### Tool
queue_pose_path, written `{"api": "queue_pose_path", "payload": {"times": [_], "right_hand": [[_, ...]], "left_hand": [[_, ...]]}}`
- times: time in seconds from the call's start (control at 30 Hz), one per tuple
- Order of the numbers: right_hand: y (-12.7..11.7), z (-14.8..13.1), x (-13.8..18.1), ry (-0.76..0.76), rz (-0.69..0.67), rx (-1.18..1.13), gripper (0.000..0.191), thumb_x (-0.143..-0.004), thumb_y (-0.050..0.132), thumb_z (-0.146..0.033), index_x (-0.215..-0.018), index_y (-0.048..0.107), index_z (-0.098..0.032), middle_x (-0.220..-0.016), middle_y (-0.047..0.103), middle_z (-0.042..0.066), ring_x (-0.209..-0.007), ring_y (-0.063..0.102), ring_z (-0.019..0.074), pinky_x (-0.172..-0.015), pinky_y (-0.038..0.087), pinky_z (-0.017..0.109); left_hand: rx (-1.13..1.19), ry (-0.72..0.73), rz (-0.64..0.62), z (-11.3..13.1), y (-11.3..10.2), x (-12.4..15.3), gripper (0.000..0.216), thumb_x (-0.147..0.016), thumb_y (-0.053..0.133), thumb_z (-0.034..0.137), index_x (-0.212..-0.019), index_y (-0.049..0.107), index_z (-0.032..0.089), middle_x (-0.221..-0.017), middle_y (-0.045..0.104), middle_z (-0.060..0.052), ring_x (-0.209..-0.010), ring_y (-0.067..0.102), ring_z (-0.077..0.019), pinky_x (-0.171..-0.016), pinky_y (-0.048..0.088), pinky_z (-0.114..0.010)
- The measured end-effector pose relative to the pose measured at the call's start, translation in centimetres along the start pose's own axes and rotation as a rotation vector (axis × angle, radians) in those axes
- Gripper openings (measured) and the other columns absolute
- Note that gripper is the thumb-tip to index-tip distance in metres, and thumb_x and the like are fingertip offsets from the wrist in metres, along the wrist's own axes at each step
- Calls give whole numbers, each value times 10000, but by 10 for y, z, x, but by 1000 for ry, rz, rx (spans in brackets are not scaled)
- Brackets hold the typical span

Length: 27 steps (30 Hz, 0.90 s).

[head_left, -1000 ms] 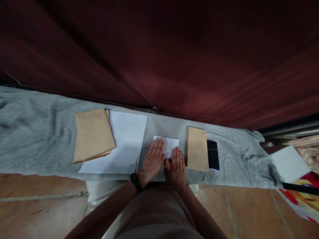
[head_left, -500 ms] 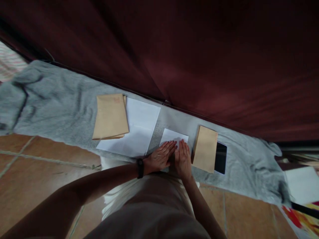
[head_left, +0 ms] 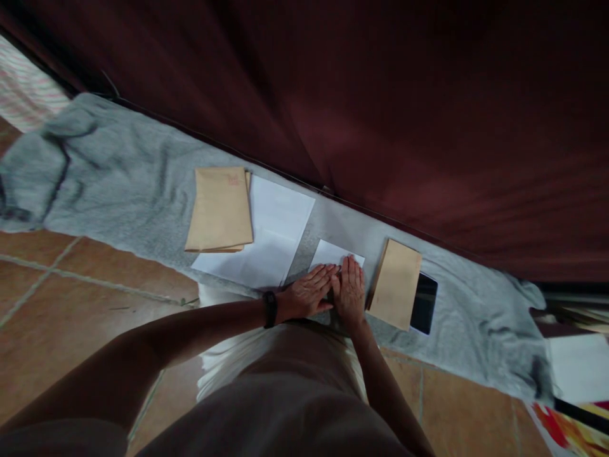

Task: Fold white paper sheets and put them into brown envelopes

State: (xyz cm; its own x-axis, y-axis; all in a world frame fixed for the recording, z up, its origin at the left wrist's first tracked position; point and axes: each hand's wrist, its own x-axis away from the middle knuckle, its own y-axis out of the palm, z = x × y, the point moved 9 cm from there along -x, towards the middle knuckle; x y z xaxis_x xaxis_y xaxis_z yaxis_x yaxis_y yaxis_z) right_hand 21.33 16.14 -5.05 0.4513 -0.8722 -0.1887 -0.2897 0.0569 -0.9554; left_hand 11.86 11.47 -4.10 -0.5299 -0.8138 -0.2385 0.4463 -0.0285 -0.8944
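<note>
head view: since the first frame a second back, the right hand (head_left: 349, 293) has slid up the small white sheet (head_left: 328, 252), its fingertips now close to the far edge. the left hand (head_left: 311, 293) has swung from the sheet's left side to its near edge, beside the right. the camera has turned too, so i discount the slant of the whole scene.

consequence, my reading: both hands now bear on the sheet's near and right parts, leaving its far-left part uncovered. fingers on both hands straight and released, laid flat, clenching nothing. whether left fingertips touch the right hand, i cannot tell.

sheet lies on the cloth-covered counter (head_left: 480, 317), between large white paper (head_left: 285, 209) under brown envelopes (head_left: 221, 209) and a brown packet (head_left: 396, 285) with a dark phone (head_left: 425, 304) just beside it.
</note>
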Motion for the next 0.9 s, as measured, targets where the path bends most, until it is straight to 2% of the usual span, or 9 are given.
{"api": "queue_pose_path", "payload": {"times": [0.3,0.43,0.57,0.73,0.9], "right_hand": [[-4,-5,3,-29,78,53,578,-1107,343,-268,-1652,229,-114,-1692,266,234,-1585,248,331,-1207,350,615],[-4,-2,4,36,174,45,665,-1105,376,-316,-1665,114,-73,-1673,291,264,-1568,291,348,-1191,394,606],[-7,1,5,109,211,50,726,-1099,402,-380,-1668,75,-69,-1674,288,261,-1562,303,358,-1192,406,595],[-15,6,4,139,193,40,678,-1094,409,-357,-1662,166,-80,-1660,339,241,-1552,329,349,-1193,414,581],[-18,1,3,93,133,3,587,-1072,417,-294,-1621,323,-106,-1658,365,208,-1557,321,345,-1200,391,616]], "left_hand": [[-84,-65,-16,-14,-5,8,806,-1004,545,531,-1602,310,44,-1688,267,-220,-1601,183,-291,-1307,206,-465],[-148,-131,16,-23,-12,10,815,-1006,527,550,-1612,297,56,-1680,298,-211,-1593,223,-291,-1297,238,-467],[-195,-225,46,-31,-14,11,809,-1013,500,531,-1622,277,47,-1670,326,-212,-1584,252,-300,-1289,263,-477],[-202,-291,83,-37,-11,9,763,-1006,495,479,-1597,340,21,-1645,369,-231,-1567,294,-331,-1272,296,-495],[-241,-291,-14,-43,-3,-1,657,-1000,509,415,-1529,471,28,-1612,413,-255,-1523,376,-376,-1230,364,-529]]}}
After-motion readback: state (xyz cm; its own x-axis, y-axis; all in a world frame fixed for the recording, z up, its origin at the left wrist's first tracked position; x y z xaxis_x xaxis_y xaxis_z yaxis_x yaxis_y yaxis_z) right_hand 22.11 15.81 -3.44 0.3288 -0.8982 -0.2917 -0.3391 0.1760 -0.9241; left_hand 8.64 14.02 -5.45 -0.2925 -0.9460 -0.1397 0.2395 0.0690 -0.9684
